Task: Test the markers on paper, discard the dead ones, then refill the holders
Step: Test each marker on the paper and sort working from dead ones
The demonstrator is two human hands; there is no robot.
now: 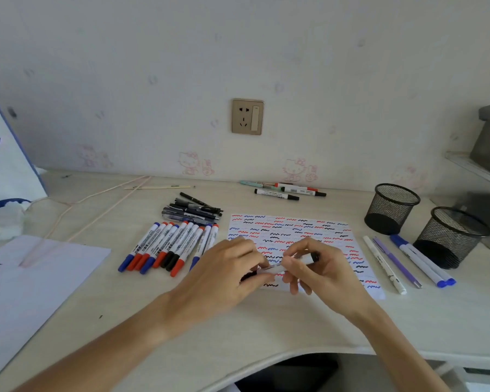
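Hands are gripping one white-barrelled black marker (287, 264) over the squiggle-covered white paper sheet (292, 230), left hand (232, 267) pinching its cap end, right hand (314, 264) steadying the barrel for a straight pull.

The desk (266, 321) looked like pale matt laminate with a faint wood grain, and on it the test sheet (292, 230) was plain matt paper. Right of that sheet stood two holders (391, 207) of black wire mesh. Left of it lay markers (167, 244) with smooth, slightly glossy white plastic barrels.
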